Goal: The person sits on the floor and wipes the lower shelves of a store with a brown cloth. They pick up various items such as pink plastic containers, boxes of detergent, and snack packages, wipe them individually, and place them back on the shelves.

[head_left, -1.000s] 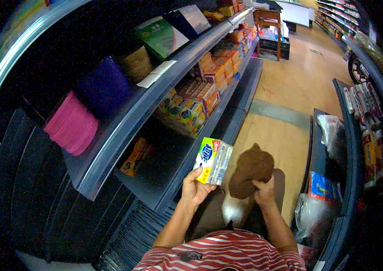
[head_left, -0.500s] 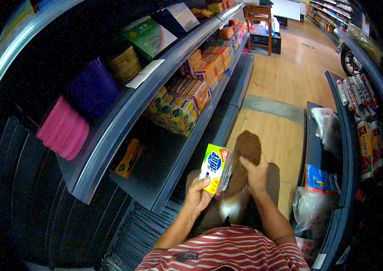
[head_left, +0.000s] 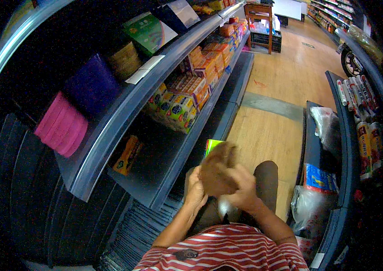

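Cloth (head_left: 217,170), brown and blurred, covers most of the small box (head_left: 212,145); we see only its green-yellow top corner, above our lap beside the shelf edge (head_left: 187,149). Left hand (head_left: 195,189) grips the box beneath; right hand (head_left: 245,189) clutches the cloth. Earlier, the box's blue-and-white face showed uncovered.

Dim aisle, floor glare, motion-blurred hands (head_left: 220,180), dark fisheye rim

Dark shelf (head_left: 164,180) carries colourful boxes (head_left: 178,108), orange packet (head_left: 127,156).
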A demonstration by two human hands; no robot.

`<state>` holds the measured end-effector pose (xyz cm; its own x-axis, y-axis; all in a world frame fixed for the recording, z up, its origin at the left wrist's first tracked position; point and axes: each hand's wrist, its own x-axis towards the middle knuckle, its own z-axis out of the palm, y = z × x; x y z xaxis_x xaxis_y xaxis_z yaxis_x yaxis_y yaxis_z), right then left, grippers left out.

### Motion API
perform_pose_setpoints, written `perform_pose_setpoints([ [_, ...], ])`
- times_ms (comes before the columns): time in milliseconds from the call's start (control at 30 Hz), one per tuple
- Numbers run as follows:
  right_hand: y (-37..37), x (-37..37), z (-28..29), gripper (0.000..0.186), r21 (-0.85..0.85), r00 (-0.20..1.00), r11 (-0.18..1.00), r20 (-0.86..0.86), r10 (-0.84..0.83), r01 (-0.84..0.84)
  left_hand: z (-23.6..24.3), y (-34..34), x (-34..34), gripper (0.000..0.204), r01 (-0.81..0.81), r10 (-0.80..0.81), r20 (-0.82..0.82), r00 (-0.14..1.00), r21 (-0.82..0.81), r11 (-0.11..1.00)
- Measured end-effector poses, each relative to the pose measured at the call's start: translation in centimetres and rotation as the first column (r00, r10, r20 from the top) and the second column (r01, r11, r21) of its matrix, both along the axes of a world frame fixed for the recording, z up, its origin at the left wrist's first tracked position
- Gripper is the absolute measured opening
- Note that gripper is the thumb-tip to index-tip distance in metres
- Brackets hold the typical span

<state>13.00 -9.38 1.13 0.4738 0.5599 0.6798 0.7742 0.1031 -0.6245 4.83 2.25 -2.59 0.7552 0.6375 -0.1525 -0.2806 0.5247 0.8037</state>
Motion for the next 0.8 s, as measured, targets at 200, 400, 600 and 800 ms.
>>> perform_pose_setpoints([
  [200, 1.3, -0.5, -0.1, 0.033, -0.057, 0.988, 0.997, -0.145, -0.054, 0.046, 1.4, -0.9, -0.3, 0.048, -0.008, 0.008, 0.0, 1.0, 0.099, 0.995],
  [400, 0.7, 3.8, 1.2, 0.035, 0.106, 0.815, 0.956, -0.554, -0.17, 0.272, 1.3, -0.3, -1.5, 0.054, 0.173, -0.17, -0.035, 0.985, 0.128, 0.977],
  [600, -2.6, 5.8, 2.3, 0.035, 0.37, 0.397, 0.922, -0.868, 0.299, 0.115, 1.6, 0.4, -2.0, 0.062, 0.287, -0.294, 0.019, 0.956, 0.173, 0.942],
  [800, -2.3, 4.5, 3.1, 0.043, 0.105, 0.658, 0.892, -0.638, 0.399, -0.439, 1.3, 0.7, -2.2, 0.069, 0.356, -0.366, 0.016, 0.93, 0.198, 0.913],
])
